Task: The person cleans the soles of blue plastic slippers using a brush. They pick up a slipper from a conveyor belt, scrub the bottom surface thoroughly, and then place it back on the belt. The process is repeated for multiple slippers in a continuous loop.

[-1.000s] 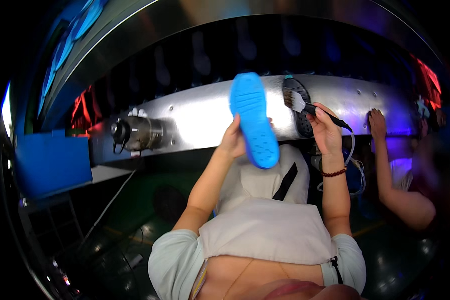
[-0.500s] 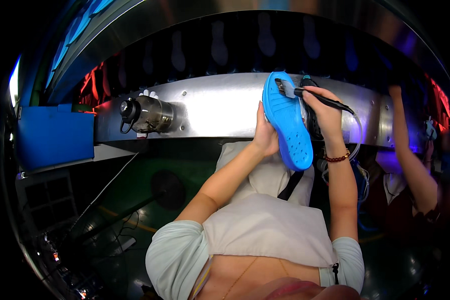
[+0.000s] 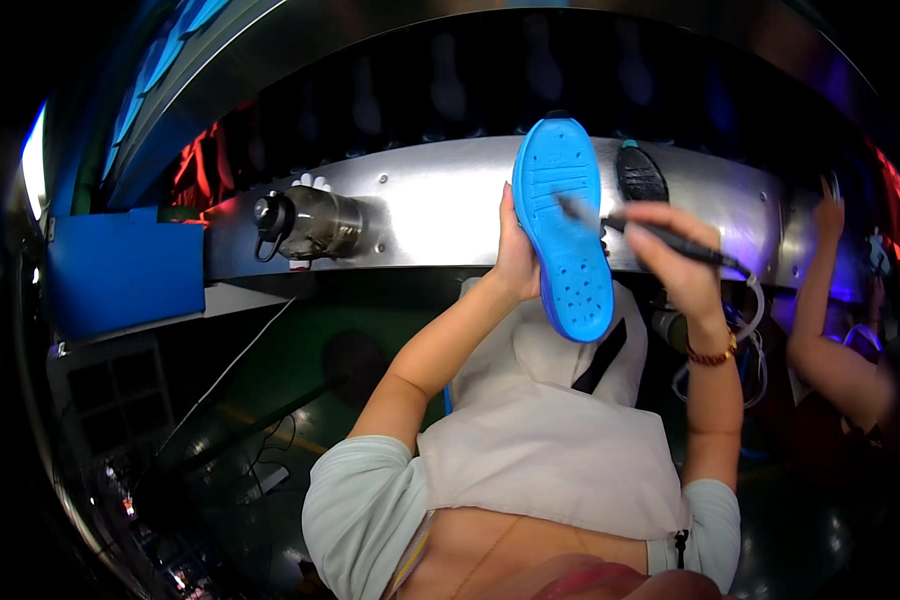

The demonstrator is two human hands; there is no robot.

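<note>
Left hand (image 3: 515, 255) clasping blue shoe sole (image 3: 565, 225) by its edge — held upright before the steel panel (image 3: 420, 205). Right hand (image 3: 675, 260) closed around black brush tool (image 3: 660, 235), tip on mid-sole. Coating apparently underway — extent covered not discernible.

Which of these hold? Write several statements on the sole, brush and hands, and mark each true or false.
1. The left hand holds the blue sole upright. True.
2. The right hand holds a brush with its tip on the sole. True.
3. The sole is red. False: it is blue.
4. The sole lies flat on the metal rail. False: it is held up in front of the rail.
5. A bracelet sits on the right wrist. True.
6. The left hand is empty. False: it grips the sole's edge.
</note>
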